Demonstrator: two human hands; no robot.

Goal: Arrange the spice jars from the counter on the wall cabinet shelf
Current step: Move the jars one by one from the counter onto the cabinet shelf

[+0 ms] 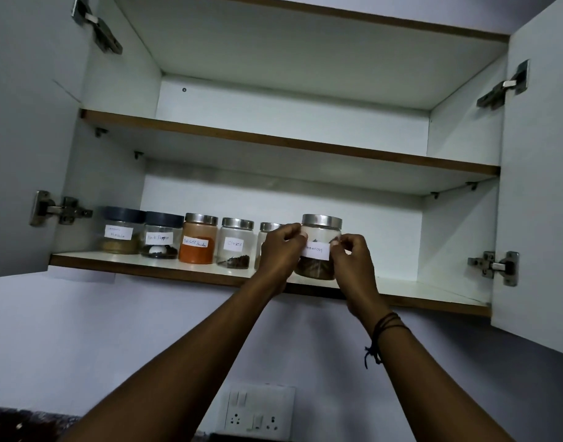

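Cabinet shelf (401, 290): five jars left; both hands' grip pinching cinnamon jar (318, 250).

Head camera, single view, tilted upward, close below open wall cabinet (458, 129).

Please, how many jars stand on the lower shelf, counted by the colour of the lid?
Dark blue lids: 2, the masala jar and the black pepper jar.
Silver lids: 4, the chilli powder jar, the cloves jar, a half-hidden jar, and the cinnamon jar between both hands.
Total: 6 jars.
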